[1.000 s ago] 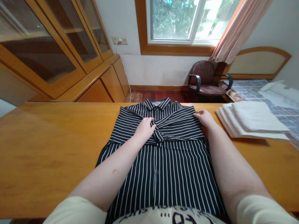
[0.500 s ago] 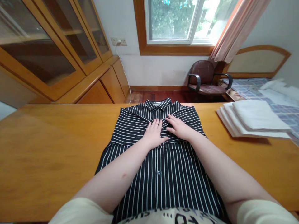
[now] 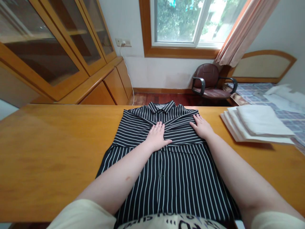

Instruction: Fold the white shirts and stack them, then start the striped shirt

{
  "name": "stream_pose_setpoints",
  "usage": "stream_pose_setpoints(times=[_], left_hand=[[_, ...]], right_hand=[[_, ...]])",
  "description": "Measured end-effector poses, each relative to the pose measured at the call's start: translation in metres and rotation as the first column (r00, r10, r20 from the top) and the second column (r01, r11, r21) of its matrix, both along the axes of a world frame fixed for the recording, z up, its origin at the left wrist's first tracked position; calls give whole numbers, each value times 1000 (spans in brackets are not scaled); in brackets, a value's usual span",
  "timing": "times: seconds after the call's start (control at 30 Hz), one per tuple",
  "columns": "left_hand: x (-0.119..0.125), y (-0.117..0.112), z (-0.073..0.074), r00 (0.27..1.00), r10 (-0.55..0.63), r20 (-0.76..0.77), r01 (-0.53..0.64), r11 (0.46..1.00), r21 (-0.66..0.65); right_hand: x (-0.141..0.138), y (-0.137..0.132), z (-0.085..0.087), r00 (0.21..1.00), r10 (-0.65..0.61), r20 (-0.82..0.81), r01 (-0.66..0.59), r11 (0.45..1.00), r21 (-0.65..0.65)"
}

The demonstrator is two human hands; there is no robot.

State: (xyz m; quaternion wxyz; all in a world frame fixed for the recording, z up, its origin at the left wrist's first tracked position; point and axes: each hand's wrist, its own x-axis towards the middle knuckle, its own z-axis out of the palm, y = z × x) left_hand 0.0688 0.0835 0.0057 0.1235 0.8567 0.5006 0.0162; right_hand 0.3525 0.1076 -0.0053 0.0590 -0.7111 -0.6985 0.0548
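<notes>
A black shirt with white stripes (image 3: 181, 171) lies face up on the wooden table, its collar at the far edge. Both sleeves are folded inward across the chest, so their stripes run sideways. My left hand (image 3: 156, 136) rests flat on the middle of the chest, fingers stretched toward the collar and thumb out to the right. On the right sleeve, near the shirt's outer edge, lies my right hand (image 3: 202, 126) with its fingers spread. The shirt's hem is partly hidden by my body.
A stack of folded white cloth or paper (image 3: 259, 124) sits at the table's right end. The wooden table (image 3: 59, 152) extends to both sides. Beyond it are a brown armchair (image 3: 207, 79), a bed (image 3: 281, 101) and a glass-door cabinet (image 3: 95, 73).
My right hand has slid outward to the right, from the chest's middle to the sleeve's outer edge. My left hand has stayed in place. The view has shifted slightly.
</notes>
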Motion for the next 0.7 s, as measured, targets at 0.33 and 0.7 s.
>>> stream_pose_setpoints(times=[0.33, 0.7], left_hand=[[-9, 4, 25, 992, 49, 113, -37, 993, -109], [-164, 85, 52, 653, 746, 132, -735, 666, -127]], right_hand=[[11, -1, 1, 974, -46, -223, 64, 995, 77], [40, -1, 17, 153, -185, -971, 378, 919, -116]])
